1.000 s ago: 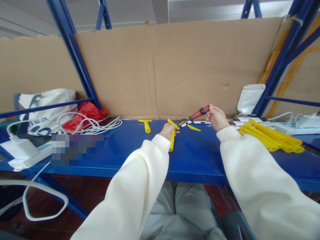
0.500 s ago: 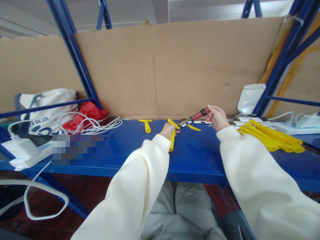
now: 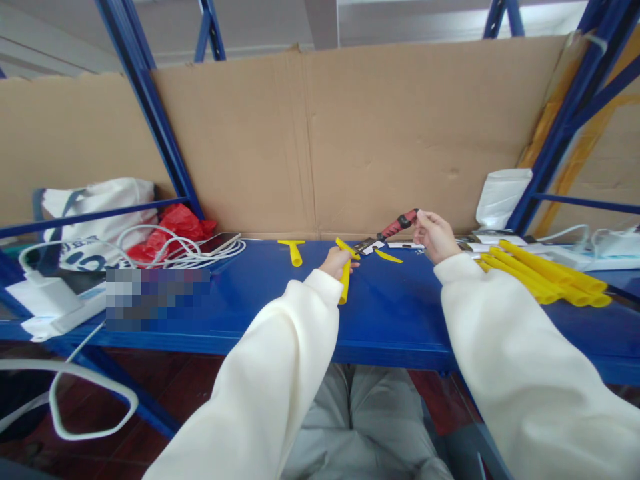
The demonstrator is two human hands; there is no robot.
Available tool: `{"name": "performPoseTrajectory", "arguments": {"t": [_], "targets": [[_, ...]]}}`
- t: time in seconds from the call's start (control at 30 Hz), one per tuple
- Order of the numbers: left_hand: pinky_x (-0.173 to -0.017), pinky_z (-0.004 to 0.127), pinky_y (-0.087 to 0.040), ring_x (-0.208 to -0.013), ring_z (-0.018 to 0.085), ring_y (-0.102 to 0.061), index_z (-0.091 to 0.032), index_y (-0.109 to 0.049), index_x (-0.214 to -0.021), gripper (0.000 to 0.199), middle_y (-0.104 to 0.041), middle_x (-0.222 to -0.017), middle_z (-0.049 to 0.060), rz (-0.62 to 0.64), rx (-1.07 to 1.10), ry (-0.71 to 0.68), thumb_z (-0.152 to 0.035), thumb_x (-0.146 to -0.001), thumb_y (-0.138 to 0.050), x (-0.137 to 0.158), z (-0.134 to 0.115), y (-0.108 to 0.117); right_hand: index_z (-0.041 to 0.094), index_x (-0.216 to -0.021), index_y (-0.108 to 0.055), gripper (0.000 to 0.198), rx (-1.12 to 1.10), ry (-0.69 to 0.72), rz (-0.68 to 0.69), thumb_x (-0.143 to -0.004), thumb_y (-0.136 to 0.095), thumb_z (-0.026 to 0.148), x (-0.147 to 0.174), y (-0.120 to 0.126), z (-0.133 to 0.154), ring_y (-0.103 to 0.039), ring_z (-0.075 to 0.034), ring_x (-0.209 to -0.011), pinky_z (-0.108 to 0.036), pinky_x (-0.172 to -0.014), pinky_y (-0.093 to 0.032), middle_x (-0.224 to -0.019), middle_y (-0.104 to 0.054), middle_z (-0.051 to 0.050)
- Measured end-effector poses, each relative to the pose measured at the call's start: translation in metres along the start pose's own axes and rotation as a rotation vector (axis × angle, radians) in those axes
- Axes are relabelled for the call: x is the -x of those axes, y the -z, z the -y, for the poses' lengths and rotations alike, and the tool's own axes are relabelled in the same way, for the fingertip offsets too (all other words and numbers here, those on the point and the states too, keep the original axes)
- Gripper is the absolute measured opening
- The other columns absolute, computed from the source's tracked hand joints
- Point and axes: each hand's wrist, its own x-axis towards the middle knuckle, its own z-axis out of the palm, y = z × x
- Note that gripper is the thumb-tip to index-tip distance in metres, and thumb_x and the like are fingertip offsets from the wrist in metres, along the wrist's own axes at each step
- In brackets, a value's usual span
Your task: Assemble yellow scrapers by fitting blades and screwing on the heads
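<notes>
My left hand [image 3: 336, 262] is closed around a yellow T-shaped plastic handle [image 3: 345, 285], whose crosspiece slants up above the fingers. A tool with a red-and-black grip [image 3: 399, 225] reaches from that crosspiece up to the right. Its dark, flat metal end lies at the crosspiece; the exact contact is too small to make out. At the far tip of the grip, the fingertips of my right hand [image 3: 436, 235] are pinched. Beneath the tool rests a loose yellow strip [image 3: 389, 256]. Another yellow T-shaped handle [image 3: 296, 255] lies to the left of my left hand.
Several yellow tubes [image 3: 553, 273] are piled on the blue table [image 3: 395, 320] at right. White cables [image 3: 220, 251], a red plastic bag [image 3: 180, 227] and a power strip [image 3: 75, 317] occupy the left side. A cardboard panel [image 3: 380, 140] stands behind, between blue posts.
The red grip has turned slightly and shifted a little left, so more of its tip shows outside my right fingers. My left hand and its yellow handle stay in place.
</notes>
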Motion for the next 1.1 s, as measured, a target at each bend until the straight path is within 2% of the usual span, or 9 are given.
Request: {"name": "performPoseTrajectory", "arguments": {"t": [0.17, 0.33, 0.5, 0.6, 0.77, 0.9, 1.1], "targets": [[-0.044, 0.021, -0.036, -0.053, 0.011, -0.062, -0.008, -0.057, -0.115, 0.032, -0.071, -0.099, 0.013, 0.005, 0.009, 0.003, -0.001, -0.085, -0.053, 0.0015, -0.0008, -0.0003, 0.022, -0.068, -0.045, 0.047, 0.005, -0.025, -0.022, -0.062, -0.081, 0.052, -0.0018, 0.0009, -0.0012, -0.047, -0.007, -0.041, -0.018, -0.035, -0.035, -0.051, -0.046, 0.008], [-0.044, 0.021, -0.035, -0.052, 0.010, -0.062, -0.009, -0.058, -0.113, 0.030, -0.071, -0.098, 0.012, 0.005, 0.017, 0.006, 0.000, -0.084, -0.054, 0.0045, -0.0021, -0.0002, 0.023, -0.074, -0.050, 0.043, 0.001, -0.023, -0.021, -0.064, -0.079, 0.053, 0.0010, -0.0010, 0.0013, -0.042, -0.008, -0.036, -0.019, -0.036, -0.035, -0.043, -0.040, 0.010], [-0.042, 0.021, -0.035, -0.049, 0.008, -0.058, -0.007, -0.056, -0.113, 0.030, -0.069, -0.103, 0.014, 0.011, 0.018, 0.000, 0.002, -0.086, -0.049, 0.0071, -0.0029, -0.0002, 0.022, -0.074, -0.050, 0.035, -0.022, -0.056, 0.028, -0.068, -0.077, 0.043, 0.0032, -0.0021, 0.0049, -0.048, -0.008, -0.041, -0.019, -0.039, -0.038, -0.051, -0.052, 0.007], [-0.041, 0.020, -0.034, -0.048, 0.007, -0.058, -0.007, -0.056, -0.114, 0.030, -0.069, -0.103, 0.014, 0.011, 0.013, 0.000, 0.002, -0.086, -0.048, 0.0075, -0.0031, -0.0003, 0.022, -0.076, -0.053, 0.031, -0.024, -0.052, 0.031, -0.069, -0.077, 0.040, 0.0026, -0.0014, 0.0043, -0.046, -0.007, -0.041, -0.019, -0.038, -0.037, -0.052, -0.051, 0.007], [-0.041, 0.020, -0.035, -0.047, 0.008, -0.059, -0.008, -0.057, -0.110, 0.026, -0.070, -0.097, 0.012, 0.007, 0.014, 0.001, -0.001, -0.085, -0.054, 0.0046, -0.0018, -0.0003, 0.022, -0.076, -0.053, 0.040, -0.005, 0.011, -0.005, -0.063, -0.081, 0.046, 0.0007, 0.0003, 0.0013, -0.046, -0.006, -0.042, -0.018, -0.037, -0.035, -0.054, -0.050, 0.008], [-0.043, 0.021, -0.036, -0.047, 0.009, -0.060, -0.009, -0.058, -0.108, 0.025, -0.070, -0.096, 0.011, 0.006, 0.007, 0.000, -0.004, -0.084, -0.058, 0.0011, -0.0003, -0.0001, 0.021, -0.071, -0.048, 0.048, 0.005, -0.031, -0.027, -0.058, -0.083, 0.052, 0.0010, -0.0009, 0.0015, -0.045, -0.006, -0.040, -0.018, -0.036, -0.034, -0.050, -0.047, 0.009], [-0.044, 0.021, -0.035, -0.049, 0.009, -0.059, -0.008, -0.058, -0.112, 0.030, -0.070, -0.099, 0.012, 0.017, 0.005, 0.000, 0.001, -0.084, -0.049, 0.0010, -0.0002, 0.0000, 0.021, -0.072, -0.048, 0.042, 0.070, -0.019, -0.058, -0.065, -0.079, 0.049, 0.0002, -0.0028, 0.0010, -0.038, -0.004, -0.033, -0.018, -0.034, -0.032, -0.047, -0.046, 0.010]]}}
